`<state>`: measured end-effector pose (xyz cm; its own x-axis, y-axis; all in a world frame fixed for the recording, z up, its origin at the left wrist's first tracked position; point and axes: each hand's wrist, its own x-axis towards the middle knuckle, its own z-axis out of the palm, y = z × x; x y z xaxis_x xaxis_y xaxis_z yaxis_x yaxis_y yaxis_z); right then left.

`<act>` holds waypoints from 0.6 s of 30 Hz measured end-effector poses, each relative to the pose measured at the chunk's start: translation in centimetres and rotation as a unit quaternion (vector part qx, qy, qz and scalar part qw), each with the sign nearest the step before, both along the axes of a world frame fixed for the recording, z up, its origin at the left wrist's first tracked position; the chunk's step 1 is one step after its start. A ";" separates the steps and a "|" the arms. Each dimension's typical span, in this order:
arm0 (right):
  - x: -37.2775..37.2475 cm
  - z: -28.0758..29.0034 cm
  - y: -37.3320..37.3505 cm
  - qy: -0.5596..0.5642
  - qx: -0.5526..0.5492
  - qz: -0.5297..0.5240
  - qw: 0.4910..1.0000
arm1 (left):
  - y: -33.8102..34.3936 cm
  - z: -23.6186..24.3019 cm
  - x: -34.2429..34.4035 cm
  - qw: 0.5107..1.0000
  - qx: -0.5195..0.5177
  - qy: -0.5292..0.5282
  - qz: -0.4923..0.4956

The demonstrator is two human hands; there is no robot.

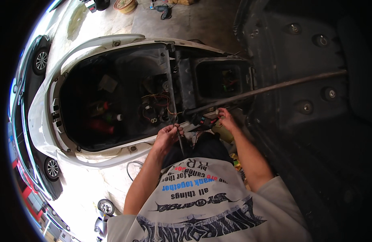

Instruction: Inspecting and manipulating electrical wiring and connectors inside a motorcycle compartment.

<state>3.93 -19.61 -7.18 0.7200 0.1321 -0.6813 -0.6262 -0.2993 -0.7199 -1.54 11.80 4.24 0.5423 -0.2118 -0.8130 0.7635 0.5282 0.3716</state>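
Note:
In front of me is an opened scooter body with white side panels (131, 147) and a dark storage tub (125, 66). Over the tub's near right edge, my left hand (169, 135) is closed, its fingertips pinching a thin dark strip (180, 141) that hangs toward my lap. To its right, my right hand (226, 119) is closed in a pinch beside a small pale piece; the exact grip is too small to make out. A black-and-red tool (203, 121) lies between the hands. Thin red and yellow wires (157, 97) run through the tub.
A long rod (274, 85) slants across the dark raised panel (290, 52) on the right. Inside the tub lies a red bottle (100, 126). A power drill (163, 10) and a round basin (124, 5) sit on the far floor. Parked cars (31, 92) stand left.

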 end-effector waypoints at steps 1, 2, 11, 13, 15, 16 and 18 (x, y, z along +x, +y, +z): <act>-0.1 0.1 0.2 -0.002 -0.015 0.009 1.000 | 0.0 -0.1 -0.1 1.000 0.000 0.000 0.004; -0.2 0.0 0.2 -0.005 -0.031 0.019 0.999 | 0.0 -0.1 -0.1 1.000 -0.001 0.001 0.009; -0.2 -0.8 0.2 -0.042 0.002 -0.007 0.999 | 0.0 -0.1 -0.1 1.000 0.002 0.001 0.002; 0.4 0.0 0.2 -0.005 0.011 -0.012 1.000 | 0.0 -0.3 -0.2 1.000 -0.001 0.000 0.006; 1.1 1.6 0.5 0.032 0.020 -0.018 0.999 | 0.0 -0.4 -0.3 1.000 -0.004 -0.002 0.011; 1.3 2.3 0.8 0.050 0.024 -0.022 0.998 | 0.0 -0.4 -0.3 1.000 -0.006 -0.004 0.013; 1.5 2.6 1.0 0.068 0.028 -0.028 0.997 | 0.0 -0.5 -0.3 1.000 -0.008 -0.006 0.015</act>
